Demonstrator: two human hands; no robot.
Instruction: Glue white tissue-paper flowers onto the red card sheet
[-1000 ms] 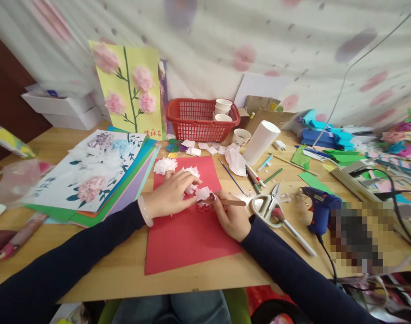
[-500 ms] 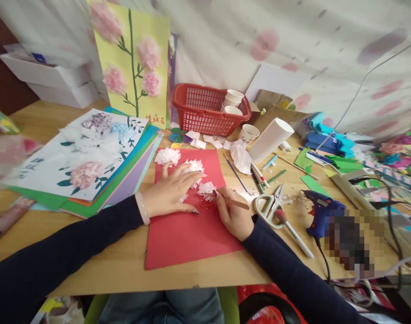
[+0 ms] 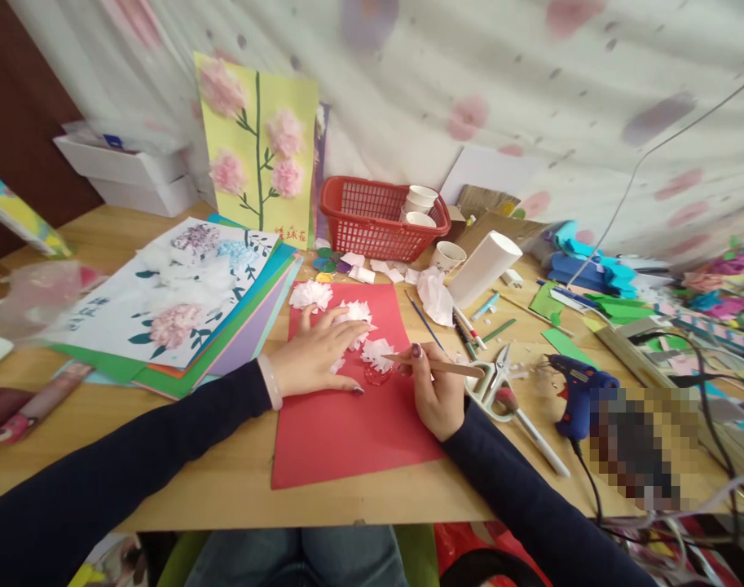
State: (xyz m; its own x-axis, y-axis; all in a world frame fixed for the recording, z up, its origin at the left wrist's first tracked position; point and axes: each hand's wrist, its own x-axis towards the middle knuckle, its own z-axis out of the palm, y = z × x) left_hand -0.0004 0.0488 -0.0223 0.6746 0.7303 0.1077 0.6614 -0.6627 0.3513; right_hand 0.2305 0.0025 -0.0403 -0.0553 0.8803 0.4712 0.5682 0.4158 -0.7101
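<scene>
My left hand point(image 3: 314, 352) lies with fingers spread on the red paper point(image 3: 347, 440), its fingertips among white tissue-paper flowers point(image 3: 354, 314). Another white flower point(image 3: 311, 295) sits at the paper's upper left. In my right hand point(image 3: 438, 391) is a flat wooden stick point(image 3: 451, 367), pinched between thumb and fingers. The stick's tip points left, at the edge of a white crumpled paper piece point(image 3: 378, 355). Just below that piece, a shiny wet-looking ring, like glue, shows on the red paper.
Scissors point(image 3: 494, 383) and a blue glue gun point(image 3: 583, 391) lie to the right. A red basket point(image 3: 372, 232) with paper cups stands behind, beside a white paper roll point(image 3: 485, 269). Coloured sheets point(image 3: 243, 338) are stacked at left under a flower picture. A yellow flower picture point(image 3: 270, 106) stands at the back.
My right hand has drawn back slightly to the right, taking the stick's tip off the white paper piece's middle. My left hand stays spread on the paper. The camera view has tilted up.
</scene>
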